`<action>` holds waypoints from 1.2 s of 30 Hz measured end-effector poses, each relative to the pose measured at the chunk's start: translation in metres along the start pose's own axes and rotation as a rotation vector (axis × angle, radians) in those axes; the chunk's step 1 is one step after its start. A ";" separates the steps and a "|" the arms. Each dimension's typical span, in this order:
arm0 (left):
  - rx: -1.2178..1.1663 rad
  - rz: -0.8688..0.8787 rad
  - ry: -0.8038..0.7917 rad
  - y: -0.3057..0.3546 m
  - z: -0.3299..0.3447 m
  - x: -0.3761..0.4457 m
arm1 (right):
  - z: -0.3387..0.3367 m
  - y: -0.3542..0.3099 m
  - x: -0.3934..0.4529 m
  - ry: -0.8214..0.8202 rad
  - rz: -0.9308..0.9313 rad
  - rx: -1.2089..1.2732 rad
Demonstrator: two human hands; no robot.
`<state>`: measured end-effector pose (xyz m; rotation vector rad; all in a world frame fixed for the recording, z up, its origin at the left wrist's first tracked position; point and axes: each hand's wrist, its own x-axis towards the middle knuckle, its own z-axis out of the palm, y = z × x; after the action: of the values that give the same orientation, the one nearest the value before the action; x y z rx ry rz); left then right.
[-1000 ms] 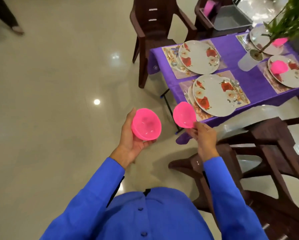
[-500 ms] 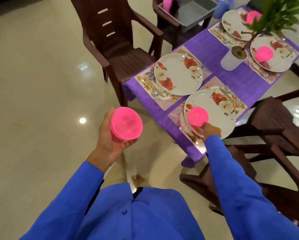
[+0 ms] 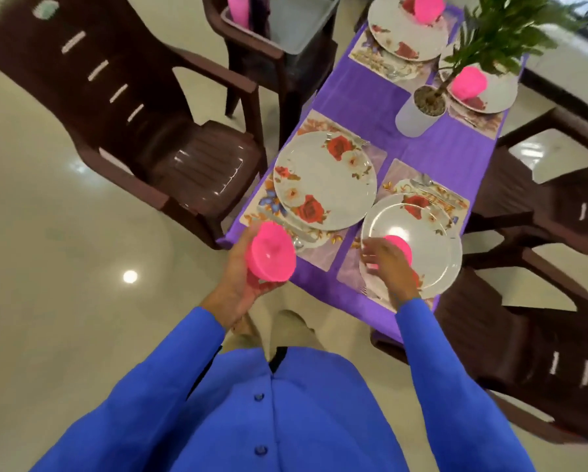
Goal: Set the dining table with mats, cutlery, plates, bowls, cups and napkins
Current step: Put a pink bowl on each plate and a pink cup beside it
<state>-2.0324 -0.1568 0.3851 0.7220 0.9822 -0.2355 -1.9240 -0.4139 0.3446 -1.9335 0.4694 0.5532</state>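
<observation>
While we stand at the near end of the table (image 3: 432, 155) with its purple cloth, our left hand (image 3: 243, 284) holds a pink bowl (image 3: 272, 255) from below, with the fingers curled round its bottom. This bowl is up in the air, just past the near left corner of the table.

Our right hand (image 3: 386, 264) is over the near right plate (image 3: 421, 240). Its fingers look loose and spread out. A second pink bowl (image 3: 401, 245) sits on that plate, partly hidden behind the hand. We cannot tell if the fingers touch it.

Next to it, on the left, is a flower plate (image 3: 323, 180) on a mat (image 3: 268, 207), with no bowl on it.

Far down the table, two more plates each have a pink bowl: one on the far left (image 3: 427, 6) and one on the far right (image 3: 469, 83). A potted plant (image 3: 421, 110) stands in the middle, close to the far right bowl.

Brown chairs (image 3: 156, 131) stand around the table. A grey tub (image 3: 296, 22) sits on a far chair.
</observation>
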 end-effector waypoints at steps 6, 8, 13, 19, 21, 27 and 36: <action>0.159 -0.130 -0.103 0.032 0.059 0.054 | 0.065 -0.061 0.001 -0.225 -0.180 0.005; 0.200 -0.142 -0.111 0.044 0.074 0.070 | 0.070 -0.068 0.022 -0.146 -0.181 0.023; 0.284 -0.128 -0.025 0.087 0.094 0.104 | 0.073 -0.083 0.093 0.046 0.015 0.195; 0.163 -0.045 0.023 0.150 0.073 0.127 | 0.094 -0.086 0.192 0.383 0.266 0.359; 0.151 -0.007 0.069 0.166 0.060 0.128 | 0.096 -0.094 0.210 0.419 0.287 0.334; 0.060 0.037 0.123 0.209 0.003 0.130 | 0.102 -0.105 0.238 0.235 0.271 0.521; 0.138 0.060 0.020 0.317 -0.148 0.117 | 0.224 -0.106 0.182 0.540 0.403 0.490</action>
<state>-1.9124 0.1916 0.3792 0.8803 0.9683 -0.2455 -1.7547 -0.1807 0.2363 -1.4953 1.2356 0.1259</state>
